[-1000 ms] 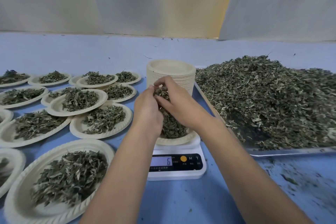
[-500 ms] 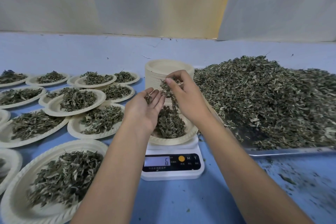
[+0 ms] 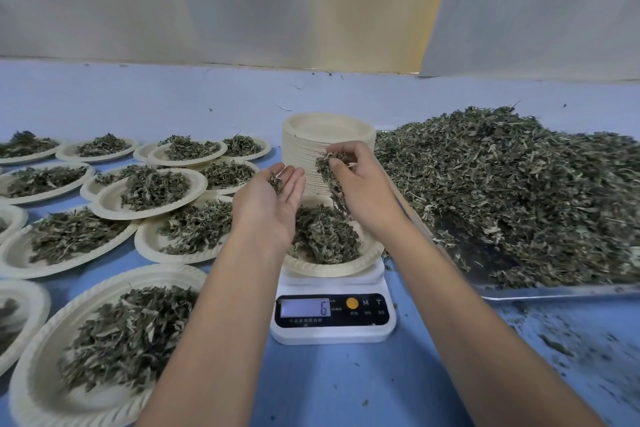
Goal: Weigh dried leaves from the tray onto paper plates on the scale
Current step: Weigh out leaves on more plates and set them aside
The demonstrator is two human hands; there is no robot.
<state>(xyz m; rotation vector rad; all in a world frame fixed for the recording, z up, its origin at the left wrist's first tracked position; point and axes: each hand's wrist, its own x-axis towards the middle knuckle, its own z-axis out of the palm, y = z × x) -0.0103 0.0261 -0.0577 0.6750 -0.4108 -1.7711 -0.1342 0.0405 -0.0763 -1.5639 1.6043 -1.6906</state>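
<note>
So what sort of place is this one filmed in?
Probably a small herb or tea packing bench: a digital scale, a metal tray heaped with dried leaves, and many filled paper plates laid out alongside.

Surface: blue tabletop (image 3: 173, 97), matte, running back to the wall line. Backdrop: pale grey-white sheet (image 3: 156, 0) at left; second grey-white panel (image 3: 540, 10) at right, slanted edge; yellow-cream strip (image 3: 420, 28) between them. Lighting: soft, even.

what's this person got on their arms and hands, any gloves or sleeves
No sleeves are in view: the left forearm and right forearm are bare to the frame edge. The left hand and right hand wear no gloves, and no ring, watch or bracelet shows.
</note>
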